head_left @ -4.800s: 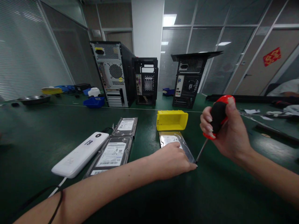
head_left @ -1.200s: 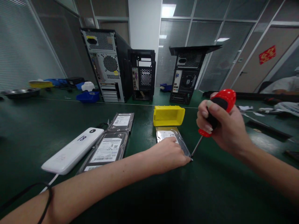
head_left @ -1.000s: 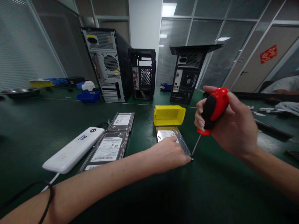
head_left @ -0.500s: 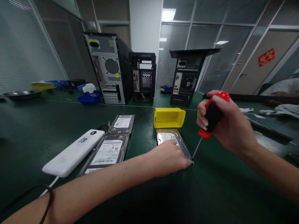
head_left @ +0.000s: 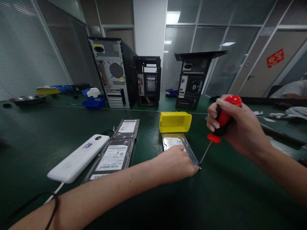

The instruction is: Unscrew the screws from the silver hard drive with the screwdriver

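My right hand (head_left: 237, 124) is wrapped round the red and black handle of a screwdriver (head_left: 225, 110). Its thin shaft slants down to the left, and the tip meets the near right corner of a hard drive (head_left: 172, 141). My left hand (head_left: 177, 163) is closed over the near part of that drive, fingers curled, with its fingertips close to the screwdriver tip. What lies right under the tip is too small to make out. Directly behind the drive, a yellow plastic bin (head_left: 175, 122) lies on its side, its opening towards me.
Two more hard drives (head_left: 128, 126) lie left of centre, beside a white power bank (head_left: 79, 158) with a cable. Computer cases (head_left: 116, 70) stand at the back. Blue bins (head_left: 93, 103) and a metal bowl (head_left: 27, 99) are far left. A person's sleeve (head_left: 291, 88) shows far right.
The screwdriver handle has turned in my right hand, which sits slightly further right. My left hand keeps its hold on the drive. The whole view has shifted a little.
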`<state>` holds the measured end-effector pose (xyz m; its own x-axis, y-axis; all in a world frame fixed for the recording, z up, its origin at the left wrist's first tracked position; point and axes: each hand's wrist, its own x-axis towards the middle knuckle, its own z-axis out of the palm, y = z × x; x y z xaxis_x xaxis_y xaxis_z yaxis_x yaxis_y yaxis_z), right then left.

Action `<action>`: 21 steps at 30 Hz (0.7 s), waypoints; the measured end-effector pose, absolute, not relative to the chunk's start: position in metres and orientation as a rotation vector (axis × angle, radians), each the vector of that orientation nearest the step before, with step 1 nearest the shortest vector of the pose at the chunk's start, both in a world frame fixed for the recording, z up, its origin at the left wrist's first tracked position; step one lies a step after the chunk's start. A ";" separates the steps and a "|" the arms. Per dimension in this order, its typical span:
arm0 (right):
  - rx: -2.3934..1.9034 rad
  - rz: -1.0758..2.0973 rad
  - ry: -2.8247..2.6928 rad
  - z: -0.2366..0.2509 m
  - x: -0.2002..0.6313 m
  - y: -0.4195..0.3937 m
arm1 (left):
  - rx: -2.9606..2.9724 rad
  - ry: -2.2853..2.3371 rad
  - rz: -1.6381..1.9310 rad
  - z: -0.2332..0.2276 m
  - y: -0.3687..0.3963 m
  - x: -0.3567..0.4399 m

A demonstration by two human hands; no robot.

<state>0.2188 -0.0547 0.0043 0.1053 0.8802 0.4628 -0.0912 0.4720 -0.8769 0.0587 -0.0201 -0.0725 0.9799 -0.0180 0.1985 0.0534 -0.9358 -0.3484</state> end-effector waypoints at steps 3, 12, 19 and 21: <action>-0.796 0.877 -1.231 0.005 0.219 -0.056 | -2.766 -0.024 -0.293 -0.073 -0.020 0.059; -0.850 0.802 -1.165 0.003 0.223 -0.053 | -2.778 -0.013 -0.290 -0.074 -0.019 0.059; -0.796 0.832 -1.249 0.005 0.218 -0.055 | -2.768 -0.018 -0.293 -0.073 -0.020 0.060; -0.777 0.862 -1.222 0.005 0.218 -0.056 | -2.769 -0.015 -0.300 -0.073 -0.020 0.059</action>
